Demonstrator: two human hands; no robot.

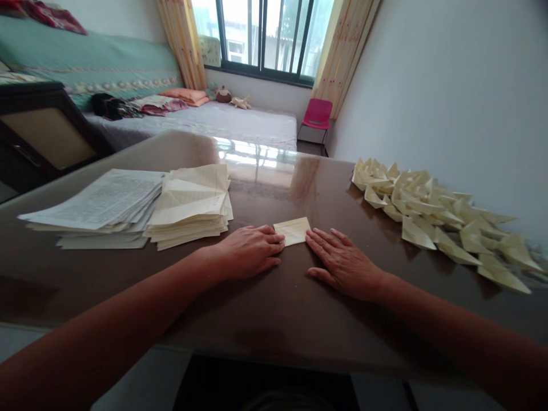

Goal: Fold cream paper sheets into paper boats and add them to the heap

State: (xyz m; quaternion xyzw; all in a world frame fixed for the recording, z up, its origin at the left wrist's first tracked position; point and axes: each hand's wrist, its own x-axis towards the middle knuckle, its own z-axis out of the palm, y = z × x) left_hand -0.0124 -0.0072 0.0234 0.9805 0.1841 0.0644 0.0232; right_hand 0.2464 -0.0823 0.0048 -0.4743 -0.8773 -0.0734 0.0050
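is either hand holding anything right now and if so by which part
Nothing looks gripped; the left hand and right hand only touch opposite ends of the folded paper on the table.

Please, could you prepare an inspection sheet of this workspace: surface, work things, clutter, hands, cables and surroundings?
Surface: brown table, glossy, with window reflections.
Work things: small folded paper between the hands; yellowish paper stack on the left; pile of folded paper shapes on the right.
Clutter: uneven stack of printed sheets, beside the yellowish stack.
Hands: left hand and right hand touch opposite ends of the folded paper.
Cables: nothing seen.
Surroundings: bed, pink chair, window, wall.
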